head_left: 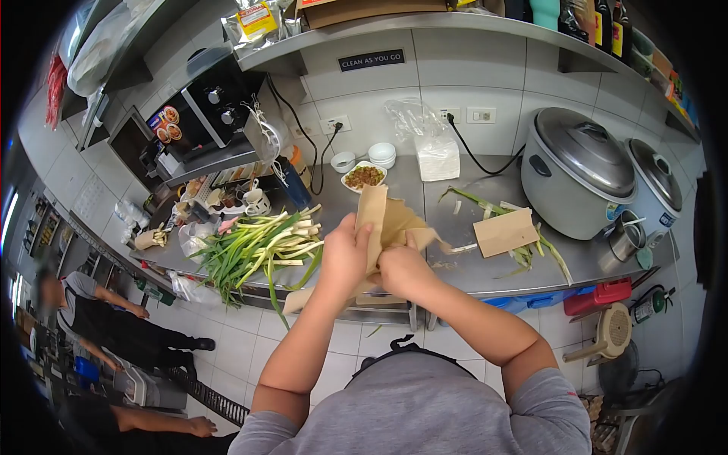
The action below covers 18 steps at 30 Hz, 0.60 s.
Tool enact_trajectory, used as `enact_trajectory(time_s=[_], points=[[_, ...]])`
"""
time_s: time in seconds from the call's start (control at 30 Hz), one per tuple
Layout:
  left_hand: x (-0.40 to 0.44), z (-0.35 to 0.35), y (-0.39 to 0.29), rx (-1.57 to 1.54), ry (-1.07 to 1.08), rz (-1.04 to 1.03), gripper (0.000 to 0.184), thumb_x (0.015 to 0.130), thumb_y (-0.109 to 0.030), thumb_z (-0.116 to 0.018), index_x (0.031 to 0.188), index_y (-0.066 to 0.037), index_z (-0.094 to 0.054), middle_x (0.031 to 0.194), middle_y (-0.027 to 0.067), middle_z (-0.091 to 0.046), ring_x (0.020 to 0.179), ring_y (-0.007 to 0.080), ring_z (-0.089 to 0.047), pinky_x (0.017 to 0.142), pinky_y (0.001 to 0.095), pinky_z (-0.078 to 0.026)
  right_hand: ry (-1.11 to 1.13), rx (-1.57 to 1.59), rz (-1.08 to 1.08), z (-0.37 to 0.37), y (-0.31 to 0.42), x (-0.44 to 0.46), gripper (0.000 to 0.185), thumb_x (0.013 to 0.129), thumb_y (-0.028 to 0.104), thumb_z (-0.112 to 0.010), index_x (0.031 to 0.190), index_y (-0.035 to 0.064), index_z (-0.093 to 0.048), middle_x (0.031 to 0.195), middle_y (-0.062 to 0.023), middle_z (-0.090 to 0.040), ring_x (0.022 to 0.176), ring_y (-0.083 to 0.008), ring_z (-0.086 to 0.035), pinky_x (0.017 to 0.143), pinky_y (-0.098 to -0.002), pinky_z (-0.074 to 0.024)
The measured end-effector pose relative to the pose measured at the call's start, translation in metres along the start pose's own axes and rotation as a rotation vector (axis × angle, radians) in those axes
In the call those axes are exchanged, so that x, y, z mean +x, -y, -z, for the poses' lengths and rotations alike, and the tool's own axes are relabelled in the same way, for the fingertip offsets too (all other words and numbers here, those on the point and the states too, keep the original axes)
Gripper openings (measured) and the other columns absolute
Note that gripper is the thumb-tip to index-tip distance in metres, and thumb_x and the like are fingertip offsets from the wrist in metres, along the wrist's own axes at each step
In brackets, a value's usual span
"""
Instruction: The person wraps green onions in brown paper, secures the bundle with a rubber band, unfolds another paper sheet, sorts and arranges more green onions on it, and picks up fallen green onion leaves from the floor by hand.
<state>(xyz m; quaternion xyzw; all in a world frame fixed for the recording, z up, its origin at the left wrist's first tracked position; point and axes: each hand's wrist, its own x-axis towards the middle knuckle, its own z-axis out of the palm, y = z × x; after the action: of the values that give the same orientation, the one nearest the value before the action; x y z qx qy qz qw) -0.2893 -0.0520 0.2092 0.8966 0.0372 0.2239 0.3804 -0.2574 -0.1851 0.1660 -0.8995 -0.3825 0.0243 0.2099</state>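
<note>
Both hands grip a piece of brown paper [398, 221] above the front edge of the steel counter [474, 267]. My left hand [345, 250] is closed round its left side, thumb on the paper. My right hand [406, 267] is closed on the lower right part, its fingertips partly hidden. To the left lies a heap of green onions [258, 246], roots toward my left hand. On the right, a flat brown cardboard piece [506, 233] rests over loose onion leaves [557, 258].
Behind are a plate of chopped food [364, 177], white bowls [381, 154] and white napkins [438, 161]. A large rice cooker [580, 167] stands right, a microwave [208, 98] left. A shelf [364, 30] runs above. Another person [114, 318] stands at far left; a second person's arm [163, 422] shows below.
</note>
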Motion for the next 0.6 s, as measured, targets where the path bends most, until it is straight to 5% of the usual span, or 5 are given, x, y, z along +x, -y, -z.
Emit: enact_trajectory(time_s=[0.1,0.13,0.27,0.5,0.6], points=[[-0.022,0.01,-0.007,-0.08,-0.031,-0.325,0.028,0.091,-0.021,-0.064,0.107,0.002,-0.059,0.076,0.026,-0.063,0.071,0.0446,-0.063,0.063,0.0471,-0.05,-0.191,0.172,0.128,-0.008,-0.021,0.002,0.02,0.076,0.02,-0.071,0.092,0.0087,-0.074,0.079,-0.0155,-0.069,0.089,-0.0319,-0.066,0.111,-0.0625,-0.0238],[-0.029,0.009,-0.003,0.015,-0.057,-0.384,0.029,0.09,-0.021,-0.069,0.106,0.002,-0.064,0.073,0.019,-0.065,0.063,0.0292,-0.062,0.06,0.0372,-0.049,-0.232,0.125,0.18,-0.004,-0.028,0.003,0.018,0.077,0.017,-0.069,0.093,0.0102,-0.074,0.082,-0.0154,-0.07,0.086,-0.0328,-0.067,0.107,-0.0559,-0.0318],[-0.03,0.023,0.008,0.217,0.002,-0.052,0.026,0.092,-0.023,-0.064,0.08,0.0,-0.058,0.068,0.022,-0.059,0.064,0.0422,-0.058,0.057,0.0454,-0.046,0.101,0.276,0.04,0.035,-0.017,-0.01,0.022,0.075,0.016,-0.073,0.094,0.0053,-0.073,0.086,-0.0166,-0.07,0.084,-0.0357,-0.066,0.082,-0.0422,-0.05],[-0.005,0.016,0.024,0.389,-0.147,-0.26,0.023,0.094,-0.021,-0.063,0.084,-0.001,-0.058,0.068,0.0219,-0.059,0.061,0.0434,-0.055,0.057,0.0443,-0.045,0.21,0.395,0.054,0.018,-0.004,-0.012,0.024,0.075,0.017,-0.073,0.095,0.0044,-0.071,0.084,-0.0205,-0.068,0.082,-0.0374,-0.065,0.074,-0.0434,-0.0505],[0.031,0.043,0.037,0.327,-0.256,-0.276,0.025,0.094,-0.022,-0.062,0.083,-0.001,-0.056,0.071,0.0238,-0.058,0.066,0.0441,-0.055,0.06,0.0454,-0.045,0.466,0.108,0.184,-0.024,-0.013,-0.023,0.019,0.074,0.013,-0.068,0.09,0.0044,-0.07,0.083,-0.0187,-0.068,0.082,-0.0373,-0.065,0.072,-0.0464,-0.0502]])
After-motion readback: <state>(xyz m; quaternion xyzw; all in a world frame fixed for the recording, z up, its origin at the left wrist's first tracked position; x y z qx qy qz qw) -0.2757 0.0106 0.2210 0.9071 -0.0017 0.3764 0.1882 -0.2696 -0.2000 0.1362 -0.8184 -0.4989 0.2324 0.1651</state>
